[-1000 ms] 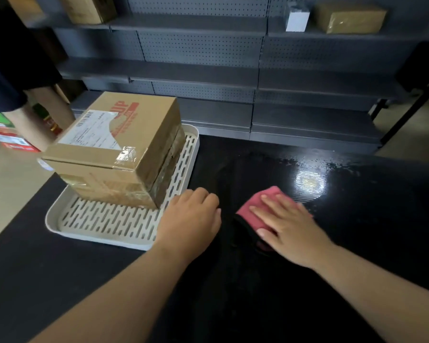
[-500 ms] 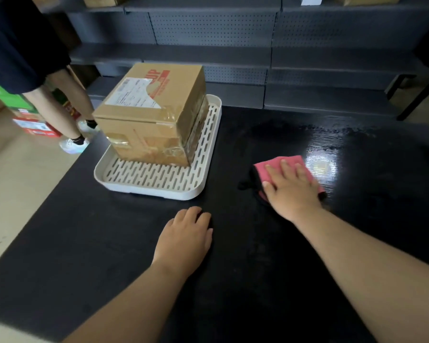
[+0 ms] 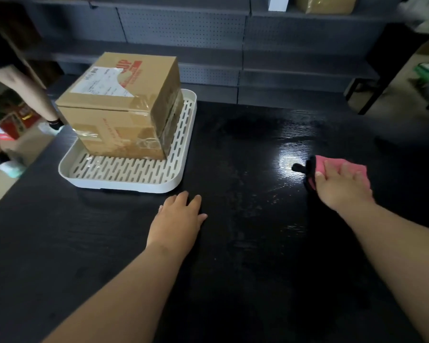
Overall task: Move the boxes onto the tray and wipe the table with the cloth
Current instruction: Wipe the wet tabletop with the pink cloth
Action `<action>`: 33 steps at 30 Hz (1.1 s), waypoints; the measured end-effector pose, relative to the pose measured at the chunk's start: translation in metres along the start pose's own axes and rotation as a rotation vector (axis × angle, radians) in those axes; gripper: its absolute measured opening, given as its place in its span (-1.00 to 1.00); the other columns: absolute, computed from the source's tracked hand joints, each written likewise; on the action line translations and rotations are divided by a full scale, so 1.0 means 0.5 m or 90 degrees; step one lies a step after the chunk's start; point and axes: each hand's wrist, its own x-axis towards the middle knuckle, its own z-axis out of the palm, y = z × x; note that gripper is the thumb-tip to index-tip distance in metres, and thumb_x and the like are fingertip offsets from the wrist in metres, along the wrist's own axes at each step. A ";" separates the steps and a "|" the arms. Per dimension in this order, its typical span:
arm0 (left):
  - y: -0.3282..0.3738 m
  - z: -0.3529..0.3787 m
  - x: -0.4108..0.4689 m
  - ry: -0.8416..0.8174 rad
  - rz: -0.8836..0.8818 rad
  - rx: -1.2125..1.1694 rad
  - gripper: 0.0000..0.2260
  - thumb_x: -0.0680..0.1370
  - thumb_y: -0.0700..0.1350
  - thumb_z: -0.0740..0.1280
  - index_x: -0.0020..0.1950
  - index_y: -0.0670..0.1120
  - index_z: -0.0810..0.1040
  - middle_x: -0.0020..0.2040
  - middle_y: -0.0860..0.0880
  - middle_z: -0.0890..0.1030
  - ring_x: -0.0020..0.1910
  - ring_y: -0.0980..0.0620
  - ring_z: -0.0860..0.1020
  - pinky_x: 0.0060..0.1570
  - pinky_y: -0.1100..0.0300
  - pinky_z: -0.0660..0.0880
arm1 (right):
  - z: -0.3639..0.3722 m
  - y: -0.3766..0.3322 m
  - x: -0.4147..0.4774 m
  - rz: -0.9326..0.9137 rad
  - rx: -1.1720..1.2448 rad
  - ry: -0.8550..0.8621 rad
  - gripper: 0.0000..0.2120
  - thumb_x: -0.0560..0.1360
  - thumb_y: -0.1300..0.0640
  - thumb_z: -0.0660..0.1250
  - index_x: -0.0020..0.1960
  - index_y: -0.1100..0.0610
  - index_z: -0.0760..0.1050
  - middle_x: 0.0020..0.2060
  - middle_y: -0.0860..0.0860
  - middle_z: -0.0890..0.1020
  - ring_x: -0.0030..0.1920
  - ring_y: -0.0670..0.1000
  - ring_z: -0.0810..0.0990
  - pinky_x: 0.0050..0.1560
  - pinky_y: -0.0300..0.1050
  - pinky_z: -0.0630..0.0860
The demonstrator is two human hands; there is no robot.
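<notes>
Boxes (image 3: 119, 107) stacked on the white tray (image 3: 124, 186) at the black table's (image 3: 233, 268) far left, lower one largely hidden beneath the upper. Right hand (image 3: 342, 189) flat, fingers straight, pressing the pink cloth (image 3: 342, 165) beside a glare patch, covering much of it. Left hand (image 3: 176, 224) palm-down near the tray, fingers relaxed, holding nothing.

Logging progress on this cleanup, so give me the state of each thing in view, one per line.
Black wooden table: glossy, wet-looking streaks right of centre.
White slotted plastic tray: resting on the table.
Brown cardboard boxes: taped shut, stacked on the tray.
Left hand: flat on the table, holding nothing.
Pink cloth: lying on the table.
Right hand: pressing down on the cloth.
</notes>
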 end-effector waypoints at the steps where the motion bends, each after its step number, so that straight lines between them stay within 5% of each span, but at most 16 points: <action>1: 0.000 0.001 0.000 0.002 -0.002 0.006 -0.52 0.63 0.10 0.05 0.54 0.03 0.10 0.53 -0.05 0.14 0.50 -0.08 0.13 0.45 0.00 0.21 | 0.006 -0.045 -0.016 -0.025 -0.001 0.002 -0.47 0.61 -0.15 -0.12 0.55 -0.10 -0.11 0.56 0.02 -0.08 0.53 0.19 -0.07 0.46 0.24 -0.02; 7: 0.009 -0.005 -0.001 0.001 -0.006 0.064 -0.51 0.63 0.12 0.05 0.54 0.02 0.09 0.54 -0.06 0.15 0.49 -0.08 0.18 0.45 0.06 0.20 | 0.093 -0.182 -0.227 -0.376 -0.049 0.037 -0.43 0.55 -0.21 -0.24 0.53 -0.12 -0.03 0.56 0.01 -0.03 0.54 0.18 -0.08 0.45 0.30 -0.06; 10: 0.016 -0.019 -0.008 -0.021 0.001 0.081 -0.51 0.65 0.09 0.04 0.55 0.01 0.05 0.55 -0.06 0.11 0.51 -0.07 0.15 0.44 0.12 0.15 | 0.104 -0.072 -0.292 -0.489 -0.073 0.044 -0.42 0.49 -0.24 -0.12 0.46 -0.15 0.24 0.48 0.01 0.30 0.46 0.19 0.27 0.32 0.37 0.28; 12: 0.019 -0.022 -0.012 -0.042 0.000 0.084 -0.50 0.65 0.07 0.04 0.56 0.00 0.02 0.56 -0.07 0.07 0.52 -0.07 0.11 0.45 0.12 0.13 | 0.090 0.027 -0.254 -0.397 -0.102 0.013 -0.44 0.49 -0.24 -0.08 0.43 -0.14 0.31 0.43 0.02 0.38 0.40 0.19 0.36 0.23 0.33 0.40; 17: 0.024 -0.005 -0.003 -0.072 -0.034 0.054 -0.46 0.64 0.07 0.07 0.57 -0.03 -0.02 0.57 -0.09 0.01 0.54 -0.10 0.04 0.46 0.04 0.11 | 0.025 0.134 -0.134 -0.063 0.007 -0.018 -0.46 0.59 -0.20 -0.15 0.54 -0.16 -0.11 0.56 -0.03 -0.07 0.53 0.16 -0.07 0.45 0.28 0.07; 19: 0.033 0.004 0.001 -0.066 -0.052 0.044 -0.46 0.64 0.07 0.07 0.56 -0.04 -0.02 0.57 -0.10 0.00 0.54 -0.11 0.03 0.47 0.01 0.13 | 0.034 0.082 -0.167 -0.092 -0.022 0.012 -0.47 0.62 -0.12 -0.11 0.55 -0.06 -0.13 0.56 0.03 -0.08 0.54 0.17 -0.09 0.48 0.24 -0.02; 21: 0.017 0.003 0.008 -0.063 -0.073 0.052 -0.46 0.64 0.07 0.07 0.56 -0.04 -0.01 0.57 -0.10 0.01 0.54 -0.11 0.03 0.47 -0.01 0.15 | 0.068 -0.006 -0.244 -0.239 -0.058 0.052 -0.46 0.63 -0.08 -0.10 0.56 0.03 -0.09 0.56 0.09 -0.04 0.53 0.17 -0.07 0.49 0.21 -0.08; 24: 0.021 0.009 0.011 -0.069 -0.073 0.060 -0.46 0.64 0.06 0.09 0.56 -0.08 0.02 0.57 -0.13 0.04 0.53 -0.13 0.07 0.46 -0.03 0.18 | 0.119 -0.037 -0.363 -0.404 -0.032 0.031 -0.41 0.53 -0.22 -0.25 0.54 -0.12 -0.07 0.56 0.00 -0.10 0.54 0.16 -0.14 0.45 0.28 -0.15; 27: 0.038 0.006 0.008 -0.070 -0.090 0.066 -0.46 0.64 0.05 0.09 0.56 -0.06 -0.01 0.57 -0.12 0.02 0.53 -0.11 0.09 0.45 0.00 0.20 | 0.133 0.036 -0.369 -0.511 -0.046 0.027 -0.36 0.44 -0.27 -0.22 0.49 -0.19 0.13 0.53 -0.02 0.14 0.52 0.18 0.11 0.39 0.35 0.09; 29: 0.045 0.005 0.007 -0.065 -0.089 0.070 -0.47 0.65 0.04 0.09 0.56 -0.10 0.01 0.56 -0.15 0.05 0.52 -0.13 0.11 0.44 0.00 0.20 | 0.111 0.110 -0.325 -0.406 -0.052 0.029 -0.42 0.47 -0.27 -0.10 0.42 -0.18 0.30 0.45 -0.01 0.34 0.42 0.19 0.35 0.26 0.34 0.34; 33: 0.046 0.010 0.006 -0.065 -0.100 0.068 -0.46 0.65 0.05 0.07 0.56 -0.08 -0.01 0.57 -0.14 0.03 0.52 -0.13 0.12 0.45 0.00 0.19 | 0.047 0.250 -0.208 -0.123 -0.019 -0.012 -0.47 0.57 -0.24 -0.13 0.53 -0.20 -0.09 0.56 -0.06 -0.05 0.54 0.12 -0.06 0.45 0.25 0.10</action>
